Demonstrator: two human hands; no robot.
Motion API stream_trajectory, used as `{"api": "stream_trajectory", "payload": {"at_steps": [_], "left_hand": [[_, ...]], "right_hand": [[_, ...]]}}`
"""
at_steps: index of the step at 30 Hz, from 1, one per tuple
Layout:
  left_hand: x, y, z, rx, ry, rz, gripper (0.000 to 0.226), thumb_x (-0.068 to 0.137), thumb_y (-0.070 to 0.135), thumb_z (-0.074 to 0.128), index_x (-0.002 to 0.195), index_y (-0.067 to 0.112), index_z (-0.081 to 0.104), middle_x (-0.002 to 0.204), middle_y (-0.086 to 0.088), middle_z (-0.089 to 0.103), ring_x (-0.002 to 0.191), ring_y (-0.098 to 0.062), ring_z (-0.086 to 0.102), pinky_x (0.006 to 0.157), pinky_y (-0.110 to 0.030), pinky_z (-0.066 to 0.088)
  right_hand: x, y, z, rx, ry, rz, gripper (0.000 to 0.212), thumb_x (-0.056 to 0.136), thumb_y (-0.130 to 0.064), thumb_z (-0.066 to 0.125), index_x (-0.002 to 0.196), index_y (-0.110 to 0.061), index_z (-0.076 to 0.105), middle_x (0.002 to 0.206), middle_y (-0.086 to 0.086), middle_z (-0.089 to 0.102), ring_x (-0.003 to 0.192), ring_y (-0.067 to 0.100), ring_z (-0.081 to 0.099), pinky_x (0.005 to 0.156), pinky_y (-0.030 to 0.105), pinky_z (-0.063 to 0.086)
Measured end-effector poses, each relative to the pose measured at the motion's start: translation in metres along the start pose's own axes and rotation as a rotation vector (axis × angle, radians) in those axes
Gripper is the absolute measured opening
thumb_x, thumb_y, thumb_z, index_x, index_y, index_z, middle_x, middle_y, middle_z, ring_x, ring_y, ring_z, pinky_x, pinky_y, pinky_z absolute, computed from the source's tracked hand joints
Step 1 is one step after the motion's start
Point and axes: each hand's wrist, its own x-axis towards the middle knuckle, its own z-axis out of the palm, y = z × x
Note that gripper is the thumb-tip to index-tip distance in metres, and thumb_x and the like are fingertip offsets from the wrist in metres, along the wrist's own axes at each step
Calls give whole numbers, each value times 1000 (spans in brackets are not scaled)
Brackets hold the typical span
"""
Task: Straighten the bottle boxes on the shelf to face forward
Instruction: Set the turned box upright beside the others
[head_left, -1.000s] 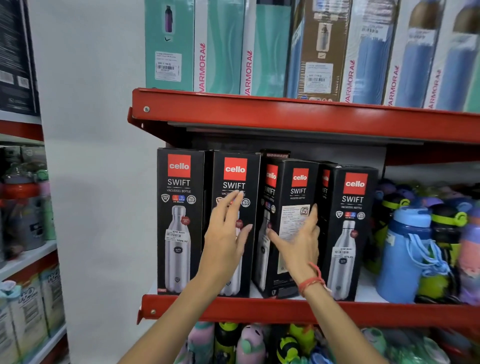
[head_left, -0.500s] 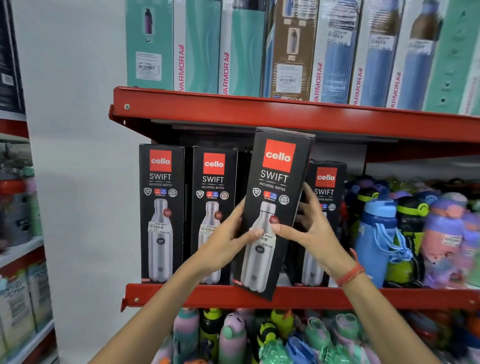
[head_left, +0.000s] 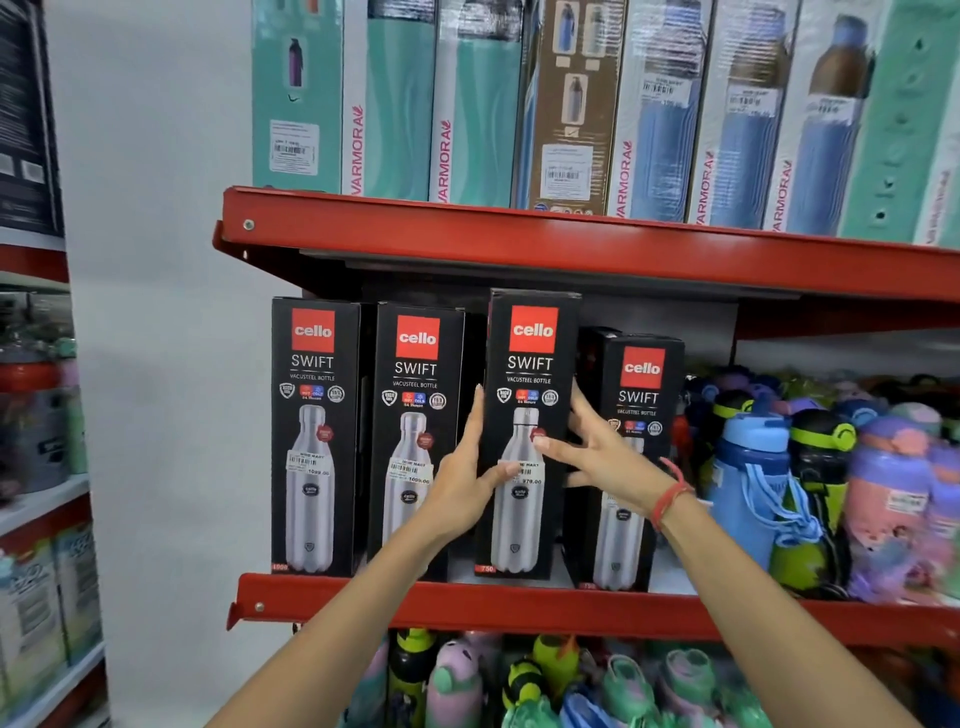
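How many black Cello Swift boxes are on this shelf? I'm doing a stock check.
4 visible: far-left box, second box, third box between the left hand and right hand, shorter fourth box. More may hide behind.

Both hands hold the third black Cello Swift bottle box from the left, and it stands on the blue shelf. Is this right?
Not quite: the head view shows the shelf is red, not blue. The rest holds: the left hand and right hand hold the third black Cello Swift bottle box from the left.

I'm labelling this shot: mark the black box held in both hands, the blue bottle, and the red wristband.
Black held box (head_left: 533, 358), head view: front face.
Blue bottle (head_left: 748, 499), head view: body.
Red wristband (head_left: 670, 496), head view: band.
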Motion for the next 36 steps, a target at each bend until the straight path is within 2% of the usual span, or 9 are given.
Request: {"api": "stream_trajectory", "payload": {"at_steps": [5,11,16,19,23,25,29,31,36], "left_hand": [[1,-12,11,40,86,-52,86,93,13,57,151,34,-3,135,27,32,105,17,42,78,9,27],[1,-24,15,62,78,-69,85,96,12,52,149,38,-9,141,22,34,118,2,40,94,-18,31],[1,-27,13,170,144,-59,81,95,8,51,148,34,-5,102,13,58,80,9,46,86,-24,37],[-11,-21,-1,92,255,-10,63,95,9,52,149,20,21,125,6,57,113,-5,56,99,-23,43],[-34,-22,-37,90,508,156,34,96,13,51,129,21,52,118,5,66,107,3,59,90,-14,48],[-45,-30,-57,112,635,206,28,96,11,50,122,19,56,116,5,63,107,1,57,92,-22,50],[-63,-57,-94,236,831,157,30,96,23,42,124,19,52,124,0,47,114,-3,41,103,-18,34],[-71,-68,-108,211,812,19,45,94,35,35,137,23,43,138,-7,39,128,-11,30,104,-9,16],[-85,-96,-129,-3,525,-166,55,89,64,12,142,50,9,160,9,14,146,-8,7,119,-35,6]], "right_hand": [[7,23,13,35,35,47,86,93,-25,62,149,-50,1,150,-17,37,143,13,32,112,50,33],[13,42,24,23,89,58,83,93,-26,60,150,-49,3,150,-15,40,142,12,34,113,56,32],[18,36,40,-184,402,-4,85,87,-12,67,152,-32,16,147,-6,44,136,16,43,115,45,34],[17,11,55,-318,620,-92,81,87,-6,63,153,-21,19,151,5,32,137,19,38,107,23,31],[19,-22,89,-391,814,-373,64,87,-2,57,146,-14,37,142,9,38,132,23,42,105,24,40],[22,-27,112,-283,695,-441,52,87,0,54,137,-14,50,130,5,49,124,20,51,104,37,46],[20,-28,176,-40,335,-303,44,93,-1,52,133,-21,53,128,3,57,117,10,58,100,31,50],[21,-21,209,-26,218,-172,52,96,-10,52,145,-21,38,146,4,46,130,13,48,109,35,42],[27,-6,267,-35,94,115,74,99,-29,41,151,-32,-12,163,-4,8,149,14,14,121,33,18]]}}
